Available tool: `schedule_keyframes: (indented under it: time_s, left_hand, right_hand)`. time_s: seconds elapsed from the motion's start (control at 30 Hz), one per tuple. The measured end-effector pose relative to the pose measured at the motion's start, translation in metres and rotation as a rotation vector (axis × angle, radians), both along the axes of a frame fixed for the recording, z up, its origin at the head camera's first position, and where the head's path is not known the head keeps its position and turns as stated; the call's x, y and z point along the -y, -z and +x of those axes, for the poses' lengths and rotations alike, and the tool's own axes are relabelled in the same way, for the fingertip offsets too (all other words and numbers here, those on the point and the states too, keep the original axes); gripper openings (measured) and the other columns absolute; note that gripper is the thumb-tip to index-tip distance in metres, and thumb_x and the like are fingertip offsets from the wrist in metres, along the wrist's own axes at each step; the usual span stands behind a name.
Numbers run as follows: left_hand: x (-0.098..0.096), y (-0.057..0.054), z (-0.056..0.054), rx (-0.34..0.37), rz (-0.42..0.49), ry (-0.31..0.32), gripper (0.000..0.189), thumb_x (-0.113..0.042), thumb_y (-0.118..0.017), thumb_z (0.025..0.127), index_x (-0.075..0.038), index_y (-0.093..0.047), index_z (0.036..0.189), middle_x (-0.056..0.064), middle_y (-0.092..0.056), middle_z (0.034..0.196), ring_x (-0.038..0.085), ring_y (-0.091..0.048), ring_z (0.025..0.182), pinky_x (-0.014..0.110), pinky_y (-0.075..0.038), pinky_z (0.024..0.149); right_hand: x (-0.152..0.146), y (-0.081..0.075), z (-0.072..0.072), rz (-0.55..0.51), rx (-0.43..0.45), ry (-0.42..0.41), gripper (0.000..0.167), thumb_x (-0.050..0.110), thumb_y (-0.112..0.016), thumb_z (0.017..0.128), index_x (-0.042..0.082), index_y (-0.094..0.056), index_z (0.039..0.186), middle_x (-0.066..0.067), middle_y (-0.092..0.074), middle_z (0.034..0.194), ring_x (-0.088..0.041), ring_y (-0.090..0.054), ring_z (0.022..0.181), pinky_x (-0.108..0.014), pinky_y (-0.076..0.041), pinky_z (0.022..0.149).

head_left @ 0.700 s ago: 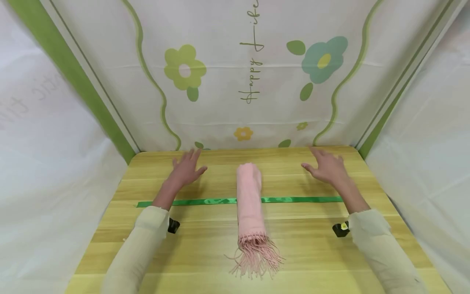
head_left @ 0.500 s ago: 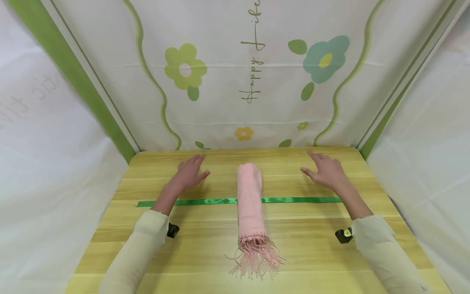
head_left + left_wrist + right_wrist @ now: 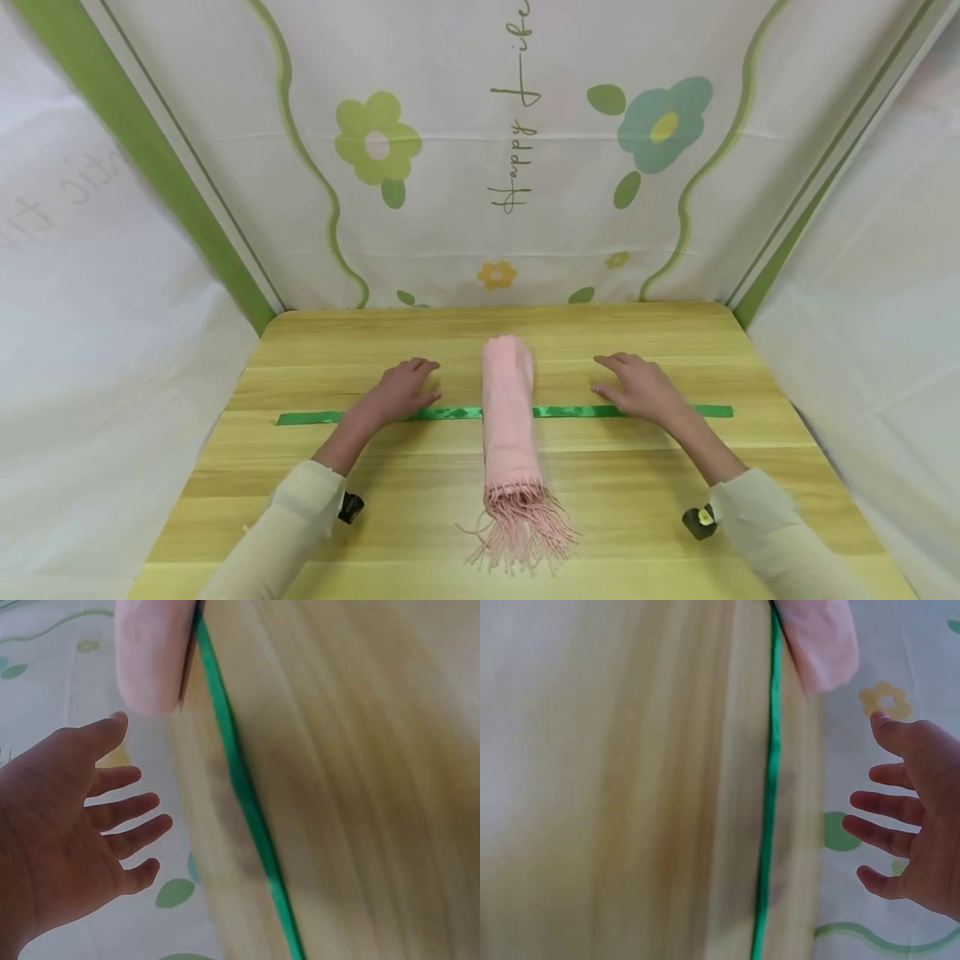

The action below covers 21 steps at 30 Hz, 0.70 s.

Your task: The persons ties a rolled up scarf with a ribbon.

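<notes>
A pink scarf point(image 3: 510, 417), folded into a long narrow bundle with its fringe toward the person, lies on the wooden table across a green ribbon point(image 3: 570, 411). To its left, my left hand point(image 3: 401, 392) hovers over the ribbon, fingers spread and holding nothing. The right hand point(image 3: 641, 387) mirrors it on the other side, also bare, with its thumb apart from the fingers. Both wrist views show the relaxed fingers of the left hand point(image 3: 82, 817) and right hand point(image 3: 915, 817) apart from the scarf's end. The ribbon's middle is hidden under the scarf.
The light wooden table point(image 3: 420, 533) has rounded far corners. A white curtain point(image 3: 450, 208) printed with flowers stands right behind its far edge, and white sheets point(image 3: 112, 400) hang at both sides. Small black devices point(image 3: 700, 522) sit at the wrists.
Both hands have come back from the far part of the table toward the person and inward, nearer the scarf. The scarf and the ribbon lie as before.
</notes>
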<state>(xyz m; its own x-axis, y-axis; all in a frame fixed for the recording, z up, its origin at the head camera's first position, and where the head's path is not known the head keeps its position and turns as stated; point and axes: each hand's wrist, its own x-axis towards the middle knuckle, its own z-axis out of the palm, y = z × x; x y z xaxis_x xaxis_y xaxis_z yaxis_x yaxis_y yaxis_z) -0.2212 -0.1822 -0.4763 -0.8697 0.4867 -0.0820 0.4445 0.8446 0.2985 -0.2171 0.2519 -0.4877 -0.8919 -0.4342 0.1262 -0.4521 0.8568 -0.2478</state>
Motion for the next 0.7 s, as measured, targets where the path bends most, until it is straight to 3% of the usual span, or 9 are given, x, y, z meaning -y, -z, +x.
schedule_keyframes:
  time_s: [0.3,0.57,0.7]
  left_hand:
    - [-0.013,0.026,0.007,-0.031,0.026,0.071,0.043,-0.027,-0.066,0.097,-0.005,-0.058,0.133,0.017,-0.060,0.130,0.034,-0.059,0.119,0.052,-0.050,0.098]
    - [-0.020,0.039,0.013,-0.129,0.056,0.131,0.031,-0.019,-0.072,0.093,-0.005,-0.066,0.120,0.011,-0.063,0.114,0.025,-0.060,0.102,0.041,-0.054,0.087]
    - [-0.024,0.042,0.017,-0.142,0.051,0.113,0.027,-0.017,-0.074,0.091,-0.006,-0.066,0.115,0.009,-0.062,0.108,0.022,-0.057,0.096,0.037,-0.053,0.082]
  right_hand:
    - [0.019,0.023,0.008,-0.022,0.017,-0.062,0.046,0.034,-0.073,0.091,0.005,-0.067,0.125,-0.017,-0.068,0.122,-0.037,-0.065,0.110,-0.054,-0.055,0.088]
    - [0.034,0.033,0.013,-0.053,0.045,-0.104,0.035,0.028,-0.076,0.089,0.009,-0.071,0.118,-0.011,-0.069,0.117,-0.032,-0.065,0.108,-0.051,-0.054,0.090]
    - [0.038,0.040,0.016,-0.063,0.051,-0.101,0.027,0.023,-0.077,0.088,0.010,-0.072,0.111,-0.007,-0.068,0.112,-0.026,-0.063,0.104,-0.045,-0.054,0.088]
